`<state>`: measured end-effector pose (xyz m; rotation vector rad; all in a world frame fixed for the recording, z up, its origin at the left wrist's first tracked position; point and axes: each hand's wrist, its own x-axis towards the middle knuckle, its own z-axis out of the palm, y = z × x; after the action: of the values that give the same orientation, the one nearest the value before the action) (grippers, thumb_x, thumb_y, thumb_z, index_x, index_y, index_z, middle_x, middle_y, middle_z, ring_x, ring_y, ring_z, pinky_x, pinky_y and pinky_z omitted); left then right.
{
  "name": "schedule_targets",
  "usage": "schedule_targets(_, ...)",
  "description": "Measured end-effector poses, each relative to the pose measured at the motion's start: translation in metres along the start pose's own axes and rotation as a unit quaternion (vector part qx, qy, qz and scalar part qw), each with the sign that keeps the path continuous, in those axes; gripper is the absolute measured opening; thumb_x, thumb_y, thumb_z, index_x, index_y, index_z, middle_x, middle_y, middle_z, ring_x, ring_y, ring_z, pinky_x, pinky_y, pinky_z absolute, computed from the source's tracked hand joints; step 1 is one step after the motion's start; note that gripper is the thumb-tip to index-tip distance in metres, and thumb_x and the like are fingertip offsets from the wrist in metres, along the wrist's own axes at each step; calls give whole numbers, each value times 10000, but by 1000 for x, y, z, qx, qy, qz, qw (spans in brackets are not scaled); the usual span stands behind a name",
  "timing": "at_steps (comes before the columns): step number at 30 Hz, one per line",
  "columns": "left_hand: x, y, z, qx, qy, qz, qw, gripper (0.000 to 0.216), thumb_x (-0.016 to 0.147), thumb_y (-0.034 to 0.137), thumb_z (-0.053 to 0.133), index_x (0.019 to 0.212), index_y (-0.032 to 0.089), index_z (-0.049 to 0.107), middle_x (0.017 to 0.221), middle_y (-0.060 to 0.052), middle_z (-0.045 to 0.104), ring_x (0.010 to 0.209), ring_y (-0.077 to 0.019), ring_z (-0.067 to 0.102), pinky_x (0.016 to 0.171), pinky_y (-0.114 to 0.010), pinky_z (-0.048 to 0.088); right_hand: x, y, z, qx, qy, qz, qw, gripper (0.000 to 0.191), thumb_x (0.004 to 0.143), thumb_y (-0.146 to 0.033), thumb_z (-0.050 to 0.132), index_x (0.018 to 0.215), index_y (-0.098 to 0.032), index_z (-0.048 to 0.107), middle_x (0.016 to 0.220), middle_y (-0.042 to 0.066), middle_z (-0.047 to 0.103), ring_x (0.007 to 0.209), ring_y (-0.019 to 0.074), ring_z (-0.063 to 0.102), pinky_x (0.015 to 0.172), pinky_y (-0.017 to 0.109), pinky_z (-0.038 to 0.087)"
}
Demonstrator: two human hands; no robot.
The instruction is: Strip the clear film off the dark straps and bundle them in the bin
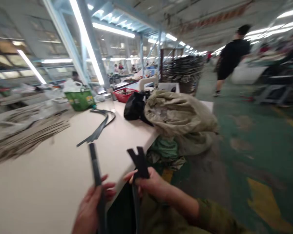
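Fluorescent tubes (113, 30) light a long workshop with a green floor (234, 169); a person in black (234, 53) is in the aisle, far right. Pale worktable (51, 191) fills the left foreground. Left hand (91, 203) over the table's near edge, fingers closed round a dark strip (94, 165) held nearly upright, its end above the grip. Right hand (152, 185) beside the table edge, thumb and fingers pinching a black zipper-like tape (142, 165), top split into 2 tails; a length hangs below. Hands apart; cannot tell whether the 2 pieces join lower down. Beyond them, loose dark strips (101, 128) lie on the tabletop, near a green bag (79, 100). Red basket (124, 95) farther back; just right of it, a black bundle (134, 106) touches a large khaki cloth heap (183, 112) at the table's corner.
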<state>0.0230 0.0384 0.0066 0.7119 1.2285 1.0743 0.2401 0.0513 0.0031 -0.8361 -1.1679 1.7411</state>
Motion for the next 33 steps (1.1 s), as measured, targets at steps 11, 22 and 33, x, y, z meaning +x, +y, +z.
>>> schedule_targets(11,-16,-29,0,104,-187,31,976,417,927,460,531,1228,186,624,1106,-86,709,965,-216,652,901,-333,484,45,-24,25,116,16,-6,993,406,727,-458,793,998,-158,752,703,-7,619,466,30,347,475,184,443)
schedule_targets(22,-27,-11,9,261,-58,184,946,377,952,481,437,878,171,638,816,-32,665,774,-174,596,735,-285,433,45,-39,59,-56,-38,-28,997,370,808,-470,711,970,-142,762,928,85,737,493,63,509,446,200,416)
schedule_targets(33,-72,-31,-41,301,-64,17,951,268,854,421,587,819,160,637,745,6,611,689,-139,515,633,-257,362,44,-61,49,-31,101,-23,994,405,638,-498,830,815,-146,732,865,76,729,465,47,413,438,212,410)
